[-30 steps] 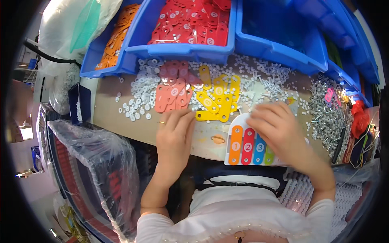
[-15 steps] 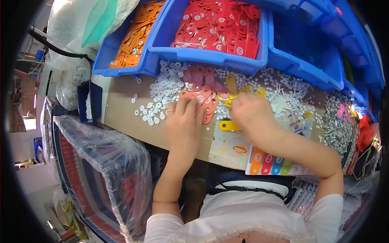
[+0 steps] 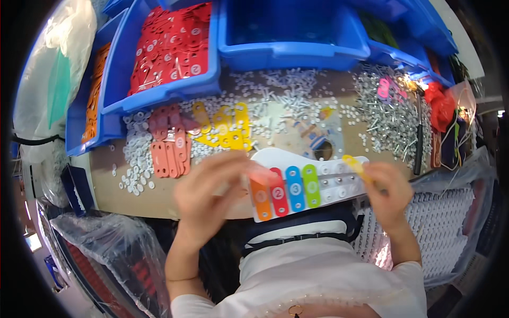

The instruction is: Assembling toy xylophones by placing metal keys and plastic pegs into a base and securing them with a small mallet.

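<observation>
A white toy xylophone board (image 3: 328, 183) lies at the near table edge, with orange, red, blue and green bars (image 3: 286, 191) fitted on its left part and bare metal pegs on its right. My left hand (image 3: 209, 196) reaches over the board's left end and pinches a blurred salmon-pink bar (image 3: 263, 174). At the board's right end, my right hand (image 3: 389, 193) holds a yellow bar (image 3: 354, 164) between its fingertips. Loose yellow bars (image 3: 228, 127) and salmon bars (image 3: 169, 151) lie on the table behind the board.
White washers (image 3: 135, 159) and a heap of metal screws (image 3: 392, 116) are spread over the table. Blue bins stand at the back: one with red tags (image 3: 175, 47), one with orange tags (image 3: 95, 79), one looking empty (image 3: 289, 32). A plastic-wrapped stack (image 3: 106, 259) sits lower left.
Both hands drew back from the piles of bars toward me, each now carrying a bar. The view shifted, and the board now lies centred between my hands.
</observation>
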